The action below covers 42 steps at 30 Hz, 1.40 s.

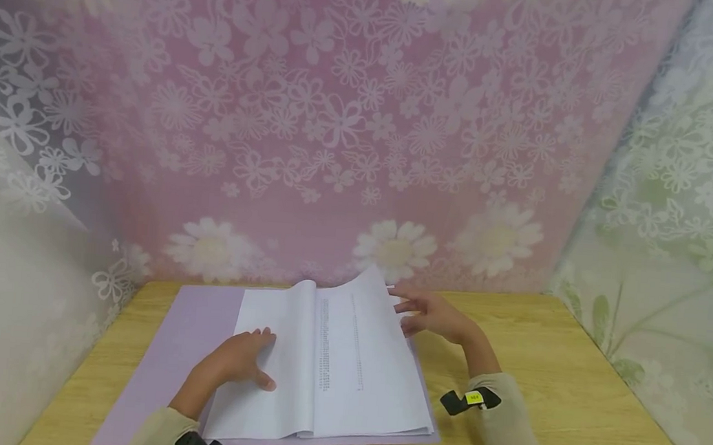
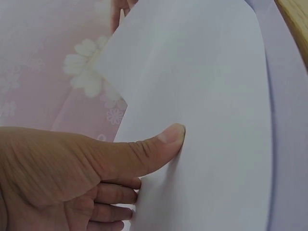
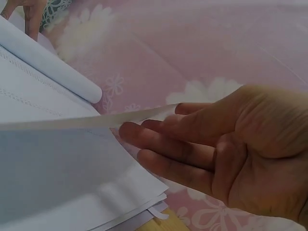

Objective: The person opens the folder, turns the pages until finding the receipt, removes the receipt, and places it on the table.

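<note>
A lilac folder (image 1: 201, 318) lies spread on the table with white sheets inside. My left hand (image 1: 241, 356) rests on the blank left-hand paper (image 1: 269, 409), thumb spread away from the fingers. Seen from the left wrist, the thumb (image 2: 159, 144) lies over the white sheet. At the upper right edge of the printed page (image 1: 359, 360), my right hand (image 1: 437, 316) pinches the paper, whose top corner stands raised. The right wrist view shows this lifted page (image 3: 72, 122) nearly edge-on, reaching the fingers (image 3: 168, 144). Other sheets (image 3: 57, 183) lie beneath it.
The wooden table (image 1: 544, 380) extends right of the folder. Floral-patterned pink cloth (image 1: 349, 146) hangs behind it, with pale floral panels at both sides. A curled sheet (image 1: 305, 357) bulges along the folder's middle. Black wrist cameras (image 1: 471, 399) sit on both sleeves.
</note>
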### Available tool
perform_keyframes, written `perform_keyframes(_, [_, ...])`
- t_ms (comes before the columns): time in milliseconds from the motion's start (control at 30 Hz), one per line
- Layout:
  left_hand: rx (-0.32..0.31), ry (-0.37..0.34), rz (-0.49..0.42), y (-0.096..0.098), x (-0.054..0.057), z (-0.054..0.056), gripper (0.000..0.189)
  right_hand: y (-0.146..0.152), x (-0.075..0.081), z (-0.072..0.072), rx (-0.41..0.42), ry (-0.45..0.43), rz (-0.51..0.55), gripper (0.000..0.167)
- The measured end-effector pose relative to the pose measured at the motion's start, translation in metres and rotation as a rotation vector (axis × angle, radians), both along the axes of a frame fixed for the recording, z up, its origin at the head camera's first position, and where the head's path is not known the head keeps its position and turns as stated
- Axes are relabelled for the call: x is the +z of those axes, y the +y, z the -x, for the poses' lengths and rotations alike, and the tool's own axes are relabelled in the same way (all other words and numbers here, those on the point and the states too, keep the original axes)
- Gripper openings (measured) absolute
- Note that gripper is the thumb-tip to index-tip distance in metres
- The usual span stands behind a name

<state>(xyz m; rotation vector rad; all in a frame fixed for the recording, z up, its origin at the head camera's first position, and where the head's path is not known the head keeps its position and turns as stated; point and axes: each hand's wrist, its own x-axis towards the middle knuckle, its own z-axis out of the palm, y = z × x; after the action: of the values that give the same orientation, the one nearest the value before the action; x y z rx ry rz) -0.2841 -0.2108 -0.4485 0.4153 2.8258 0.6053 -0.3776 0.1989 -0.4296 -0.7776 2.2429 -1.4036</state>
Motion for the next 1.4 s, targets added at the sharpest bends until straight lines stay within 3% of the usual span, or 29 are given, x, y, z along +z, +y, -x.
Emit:
perform_keyframes(300, [-0.019,0.004,0.003,-0.001,0.001,0.000,0.098,-0.017,0.009,-0.012,0.198,-0.081,-0.090,0.099])
perform_keyframes(467, [-0.015,0.006,-0.009,-0.001,0.004,0.000,0.097,-0.029,0.010,-0.017,0.303,-0.004,-0.103,0.115])
perform_keyframes(600, [-0.001,-0.002,-0.027,0.001,0.004,-0.001,0.097,-0.037,0.008,-0.020,0.333,0.040,-0.121,0.122])
perform_keyframes(867, [0.023,-0.017,-0.034,0.000,0.002,-0.003,0.096,-0.055,0.003,-0.027,0.317,0.088,-0.161,0.122])
perform_keyframes(1100, [0.011,0.002,-0.020,-0.001,0.002,-0.003,0.096,-0.060,0.001,-0.031,0.270,0.181,-0.241,0.117])
perform_keyframes(1400, [0.009,-0.016,-0.038,-0.004,0.000,-0.001,0.098,-0.070,-0.006,-0.033,0.212,0.208,-0.319,0.110])
